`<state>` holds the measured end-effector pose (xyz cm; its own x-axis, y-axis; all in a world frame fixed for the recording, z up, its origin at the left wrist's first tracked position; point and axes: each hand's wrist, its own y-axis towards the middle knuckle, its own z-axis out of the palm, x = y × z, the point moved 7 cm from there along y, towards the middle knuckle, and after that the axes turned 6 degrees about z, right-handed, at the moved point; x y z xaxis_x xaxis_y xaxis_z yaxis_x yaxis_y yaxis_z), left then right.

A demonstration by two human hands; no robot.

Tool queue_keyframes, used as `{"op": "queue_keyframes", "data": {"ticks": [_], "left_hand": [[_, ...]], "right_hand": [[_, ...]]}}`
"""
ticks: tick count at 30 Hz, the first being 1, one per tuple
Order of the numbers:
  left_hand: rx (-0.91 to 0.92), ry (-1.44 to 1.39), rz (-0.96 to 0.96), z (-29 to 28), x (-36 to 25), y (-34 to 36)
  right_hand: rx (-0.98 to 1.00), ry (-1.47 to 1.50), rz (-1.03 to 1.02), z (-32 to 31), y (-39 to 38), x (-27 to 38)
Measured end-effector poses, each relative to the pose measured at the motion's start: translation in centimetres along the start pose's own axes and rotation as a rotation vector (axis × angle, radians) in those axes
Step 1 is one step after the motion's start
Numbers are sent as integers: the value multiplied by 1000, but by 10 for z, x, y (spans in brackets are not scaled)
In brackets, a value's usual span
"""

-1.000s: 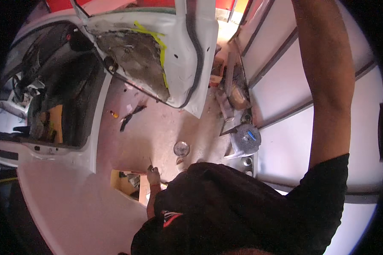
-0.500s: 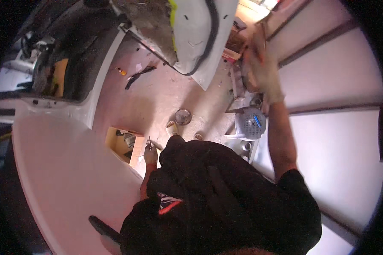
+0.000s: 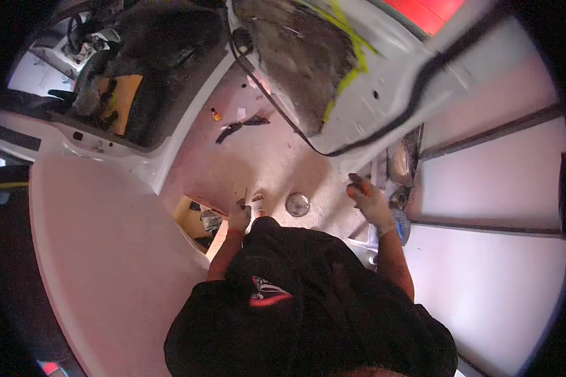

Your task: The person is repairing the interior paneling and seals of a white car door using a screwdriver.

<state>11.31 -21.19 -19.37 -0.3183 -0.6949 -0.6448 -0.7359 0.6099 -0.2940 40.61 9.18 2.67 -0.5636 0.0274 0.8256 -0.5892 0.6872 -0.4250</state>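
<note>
My left hand, in a pale glove, is closed around a slim thing whose thin tip points up and away; its kind is too small to tell. To the right, my gloved right hand grips an orange-red object with a dark end, mostly covered by the fingers. That hand is held below the lower edge of an open white car door, apart from it. The door has a dark, worn inner panel, yellow-green edging and a black rubber seal.
A white car body panel fills the left side. Beside my left hand stands a cardboard box with small items. A round metal dish and a black strip lie on the floor. At right are a grey stool and pale wall panels.
My right hand has come back from far right, nearer my body, and now shows the orange-red object. The view has shifted, bringing the car door further across. My left hand still holds the slim thing.
</note>
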Motion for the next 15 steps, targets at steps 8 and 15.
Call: {"op": "queue_keyframes", "data": {"ticks": [8,15], "left_hand": [[43,93,14,-53,91,112],[-80,-488,-174,-107,131,168]], "right_hand": [[73,46,273,67,64,-8],[107,224,842,87,30,-290]]}}
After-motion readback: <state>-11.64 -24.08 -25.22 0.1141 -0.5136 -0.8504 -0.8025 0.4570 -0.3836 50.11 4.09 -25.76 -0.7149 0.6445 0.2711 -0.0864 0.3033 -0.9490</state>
